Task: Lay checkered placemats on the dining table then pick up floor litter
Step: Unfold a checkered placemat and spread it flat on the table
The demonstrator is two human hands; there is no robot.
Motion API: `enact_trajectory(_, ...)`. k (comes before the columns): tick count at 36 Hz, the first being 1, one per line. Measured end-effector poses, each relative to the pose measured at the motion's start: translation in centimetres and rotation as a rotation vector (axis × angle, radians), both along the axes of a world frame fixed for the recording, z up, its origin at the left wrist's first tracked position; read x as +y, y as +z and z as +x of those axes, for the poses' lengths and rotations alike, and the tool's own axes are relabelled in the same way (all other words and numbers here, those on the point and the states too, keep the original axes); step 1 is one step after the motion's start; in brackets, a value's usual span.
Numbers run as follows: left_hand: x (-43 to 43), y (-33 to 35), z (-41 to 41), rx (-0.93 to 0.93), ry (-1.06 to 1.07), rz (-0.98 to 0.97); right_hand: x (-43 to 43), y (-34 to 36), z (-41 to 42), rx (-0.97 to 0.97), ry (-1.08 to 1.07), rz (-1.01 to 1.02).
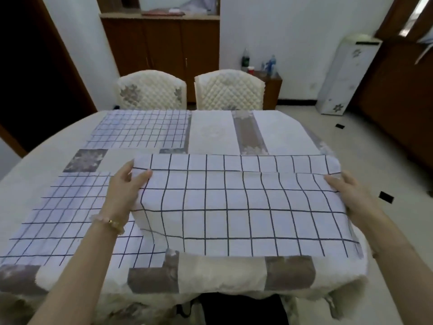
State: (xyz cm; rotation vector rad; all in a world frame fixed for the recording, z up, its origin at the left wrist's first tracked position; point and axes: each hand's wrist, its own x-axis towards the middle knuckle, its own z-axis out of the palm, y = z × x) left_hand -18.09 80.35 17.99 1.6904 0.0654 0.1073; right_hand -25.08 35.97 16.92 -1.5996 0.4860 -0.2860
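Beyond the placemat (234, 202) I hold, the table (213, 134) lies open at its far right; chairs (228, 90) wall the far edge.

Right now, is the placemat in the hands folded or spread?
Spread, not flat: left hand and right hand hold the placemat by its sides, rippled, creased near its far edge.

No text, brand, number or sign can be read. The bottles (245, 58) on the side cabinet (273, 90) carry labels, but these are too small and blurred to make out. The white unit (346, 73) in the corner bears only flower motifs, with no legible lettering.
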Motion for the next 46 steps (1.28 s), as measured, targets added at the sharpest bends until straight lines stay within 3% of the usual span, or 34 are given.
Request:
enact_trajectory(4, -0.8, -3.9, 1.9, 0.152, 0.047, 0.084, -0.3, -2.9, 1.1, 0.075, 0.026, -0.032)
enact_trajectory(12, -1.2, -10.8, 2.5, 0.347, -0.051, 0.144, -0.2, -8.5, 1.6, 0.264, 0.098, -0.092)
enact_trajectory(28, -1.8, -16.6, 1.3, 0.552, -0.017, 0.354, -0.3, -14.8, 0.5, 0.514, -0.028, -0.079)
enact_trajectory(33, -2.2, -15.0, 2.7, 0.481, -0.011, 0.353, 0.3, -12.6, 2.0, 0.417, -0.017, -0.099)
enact_trajectory(41, -3.2, -5.9, 7.9, 0.033, 0.08, 0.205, -0.4, -3.9, 6.9, 0.068, 0.043, -0.211)
enact_trajectory(46, -2.1, -4.0, 8.7, -0.056, 0.136, 0.249, -0.9, -2.4, 7.2, 0.01, 0.008, -0.184)
